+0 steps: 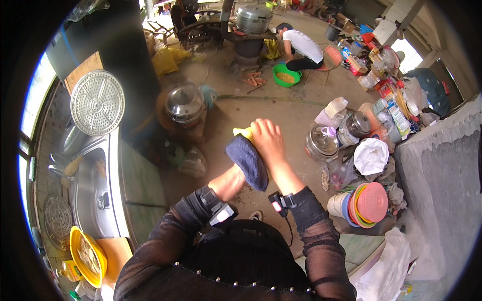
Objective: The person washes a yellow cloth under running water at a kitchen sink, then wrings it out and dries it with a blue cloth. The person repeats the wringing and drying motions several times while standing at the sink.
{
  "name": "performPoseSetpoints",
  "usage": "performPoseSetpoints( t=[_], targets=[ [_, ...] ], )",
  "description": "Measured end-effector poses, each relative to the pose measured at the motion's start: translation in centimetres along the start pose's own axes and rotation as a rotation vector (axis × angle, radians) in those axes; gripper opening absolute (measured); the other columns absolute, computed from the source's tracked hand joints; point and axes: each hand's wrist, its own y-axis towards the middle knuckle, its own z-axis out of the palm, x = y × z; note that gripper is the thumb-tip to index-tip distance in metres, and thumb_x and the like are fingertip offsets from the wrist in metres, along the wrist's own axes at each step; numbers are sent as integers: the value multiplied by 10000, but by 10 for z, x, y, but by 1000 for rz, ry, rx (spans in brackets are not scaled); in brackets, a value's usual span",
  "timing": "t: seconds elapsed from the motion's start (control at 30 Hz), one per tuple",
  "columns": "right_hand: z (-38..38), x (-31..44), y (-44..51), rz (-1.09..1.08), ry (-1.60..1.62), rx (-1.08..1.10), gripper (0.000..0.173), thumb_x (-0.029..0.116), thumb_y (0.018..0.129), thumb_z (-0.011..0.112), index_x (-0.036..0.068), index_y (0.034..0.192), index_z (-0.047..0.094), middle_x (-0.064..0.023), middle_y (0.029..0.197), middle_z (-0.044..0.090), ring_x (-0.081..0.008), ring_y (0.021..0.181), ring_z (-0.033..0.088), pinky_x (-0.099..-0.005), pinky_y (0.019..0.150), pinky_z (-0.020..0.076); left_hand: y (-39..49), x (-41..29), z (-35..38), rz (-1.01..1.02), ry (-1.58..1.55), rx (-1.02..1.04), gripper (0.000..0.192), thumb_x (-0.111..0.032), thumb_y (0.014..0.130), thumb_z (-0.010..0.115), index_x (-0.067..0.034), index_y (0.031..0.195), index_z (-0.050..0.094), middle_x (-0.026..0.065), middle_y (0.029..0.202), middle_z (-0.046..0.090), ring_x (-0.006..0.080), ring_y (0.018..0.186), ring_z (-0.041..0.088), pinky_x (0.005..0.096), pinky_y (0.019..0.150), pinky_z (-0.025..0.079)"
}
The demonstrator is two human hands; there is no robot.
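A dark blue cloth (248, 161) with a yellow part (243, 133) at its far end is in front of my body, above the floor. My right hand (268, 140) grips it at the yellow part, fingers pointing forward and the back of the hand up. My left hand (234, 176) comes in from the left under the cloth. Only its wrist side shows; the cloth hides the fingers, so their grip cannot be made out. Both wrists wear black straps with small devices.
A steel sink (88, 199) is at left, with a perforated steamer plate (97, 102) and a yellow basin (87, 256). Ahead is a lidded pot (184, 101). Stacked plastic basins (372, 202) stand at right. A person (303, 45) sits bent near a green basin (280, 71).
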Motion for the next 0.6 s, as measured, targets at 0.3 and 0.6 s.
performPoseSetpoints(
  t=[0.3,0.6],
  targets=[
    [-5,18,-12,311,346,25,421,116,836,572,87,1245,477,-99,1267,522,-280,1166,497,-398,969,393,23,-11,-26,61,177,143,316,-378,976,477,-88,1040,583,52,1014,601,180,905,564,309,807,469],
    [3,33,-33,1203,2302,51,566,468,995,379,49,1374,350,-79,1296,508,-183,1141,530,-350,999,419,-1,-68,63,297,2253,-52,418,-468,747,650,-113,964,684,157,985,671,370,952,626,439,839,470]
  ],
)
